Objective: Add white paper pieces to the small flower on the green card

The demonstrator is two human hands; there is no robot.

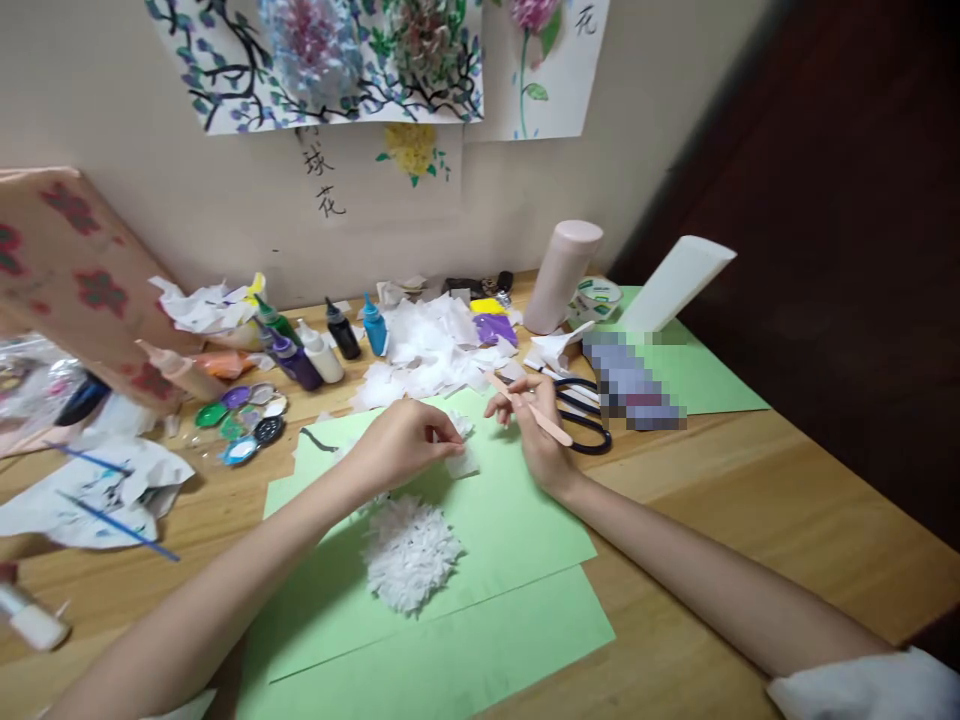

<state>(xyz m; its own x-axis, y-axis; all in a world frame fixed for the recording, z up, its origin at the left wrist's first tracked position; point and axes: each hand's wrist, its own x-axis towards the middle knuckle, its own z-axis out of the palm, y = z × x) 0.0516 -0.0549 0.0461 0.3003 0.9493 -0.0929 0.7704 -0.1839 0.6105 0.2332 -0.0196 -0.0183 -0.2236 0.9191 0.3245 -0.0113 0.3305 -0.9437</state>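
Observation:
My left hand (pixel 405 440) pinches a small piece of white tissue paper (pixel 463 462) above the green paper sheets (pixel 525 540). In my right hand (pixel 541 440) is a flat wooden craft stick (pixel 555 428), held slantwise between thumb and fingers. Nearer to me, a round, ruffled white paper flower (pixel 412 555) lies on the green paper. Dark-handled scissors (pixel 592 440) rest just right of my right hand, their blades hidden. Behind both hands spreads a pile of white tissue scraps (pixel 427 340).
Paint bottles (pixel 296 360) stand at the back left, near a palette (pixel 240 425) and paintbrushes (pixel 120 525). At the back right are a pink bottle (pixel 562 280), a tape roll (pixel 596 298) and a white tube (pixel 679 285). Flower pictures (pixel 345 65) hang on the wall.

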